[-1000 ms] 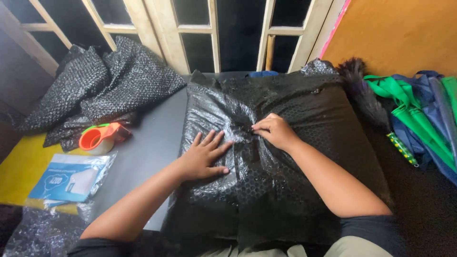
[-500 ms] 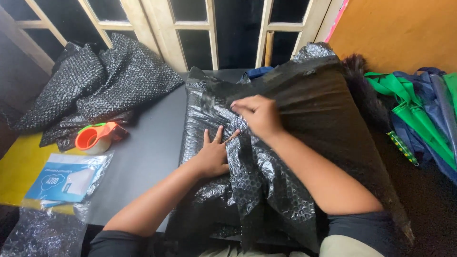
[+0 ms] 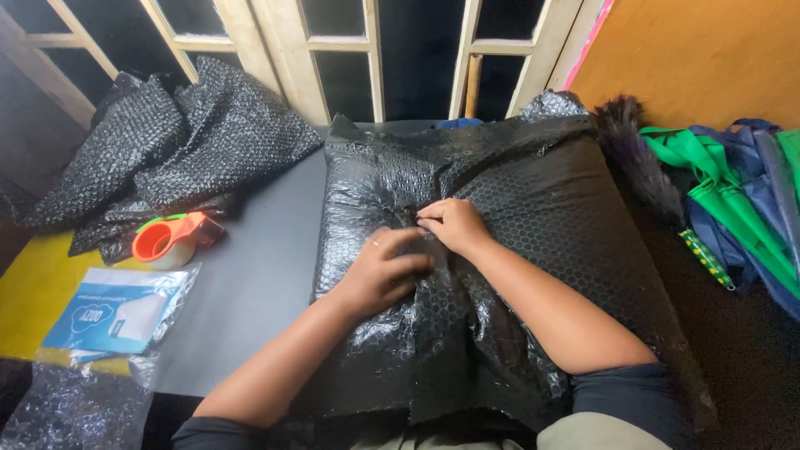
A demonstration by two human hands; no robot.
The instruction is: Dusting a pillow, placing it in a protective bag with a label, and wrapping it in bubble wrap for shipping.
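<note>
Whatever the black bubble wrap covers is hidden entirely. The left hand is motion-blurred, and its fingertips tuck under the right hand into a fold, so its grip cannot be told. The clear bubble wrap runs off the bottom-left edge. The green and blue bags are cut by the right edge.

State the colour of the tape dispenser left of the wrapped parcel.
Orange, with a green part on top: the tape dispenser shows in the head view.
</note>
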